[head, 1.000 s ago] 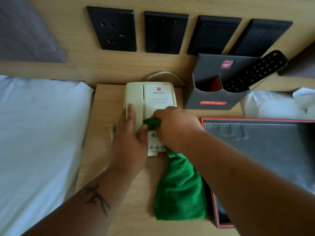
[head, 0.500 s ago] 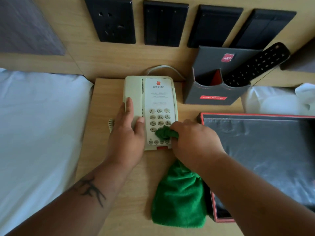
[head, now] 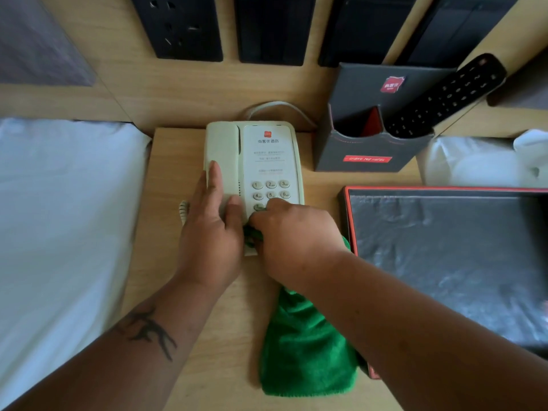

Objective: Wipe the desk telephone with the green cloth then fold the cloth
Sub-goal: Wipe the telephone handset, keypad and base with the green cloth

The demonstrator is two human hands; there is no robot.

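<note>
A cream desk telephone (head: 267, 155) sits at the back of the wooden bedside table (head: 178, 161), its keypad facing up. My left hand (head: 212, 232) lies flat on the handset along the phone's left side, pressing it down. My right hand (head: 292, 241) is closed on a bunched end of the green cloth (head: 308, 348) and presses it on the lower keypad. The rest of the cloth hangs back under my right forearm onto the table. The phone's lower buttons are hidden by my hands.
A grey cardboard holder (head: 370, 134) with a black remote control (head: 444, 96) stands right of the phone. A red-edged black tray (head: 444, 256) fills the right side. White bedding (head: 65, 218) lies left, black wall sockets (head: 181, 28) behind, white tissue (head: 480, 161) at far right.
My right hand with the cloth swept from the upper keypad down to the lower right, then left to the lower keypad beside my left thumb. My left hand stayed on the handset.
</note>
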